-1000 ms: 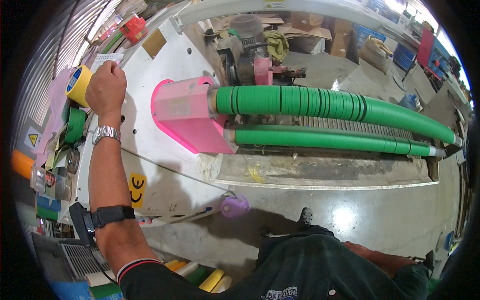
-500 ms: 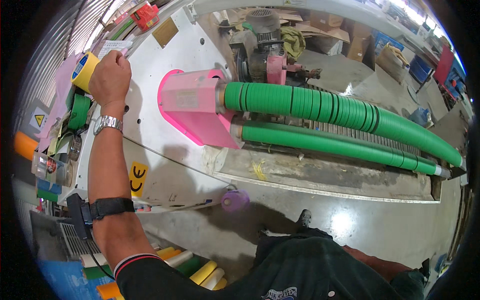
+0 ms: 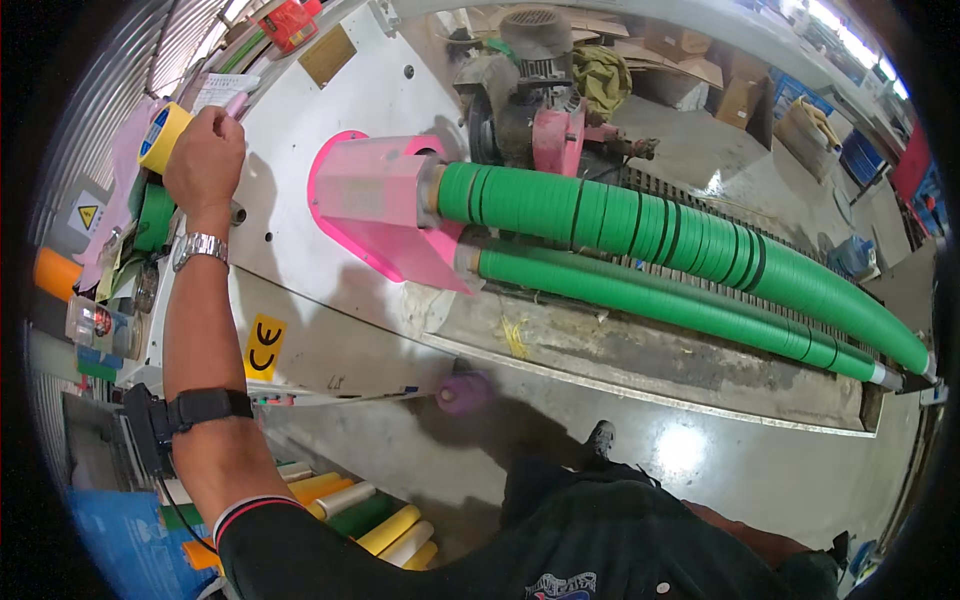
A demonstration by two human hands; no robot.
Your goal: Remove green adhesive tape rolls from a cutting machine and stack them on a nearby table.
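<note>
My left arm, with a steel watch and a black strap holding a small device, reaches up along the white machine panel [image 3: 285, 190]. At its far end, my left hand [image 3: 207, 165] is closed, its back toward me and its curled fingers mostly hidden. Right against the hand is a yellow tape roll [image 3: 172, 140] with a blue inner face. A small pink piece [image 3: 237, 103] shows just beyond the fingertips; whether I grip it cannot be made out. Of my right arm only a part shows at the lower right, and that hand is out of sight.
Two long green wound rolls [image 3: 600, 215] stretch rightward from a pink machine housing [image 3: 375, 200]. A motor [image 3: 535, 45] stands behind. Left of the panel lie green tape [image 3: 155, 218] and a clear plastic tub [image 3: 100, 325]. Coloured rolls [image 3: 390, 530] are stacked below my arm.
The whole view has shifted slightly. My left hand stays closed beside the yellow tape roll, its knuckles turned a little. The green rolls look unchanged.
</note>
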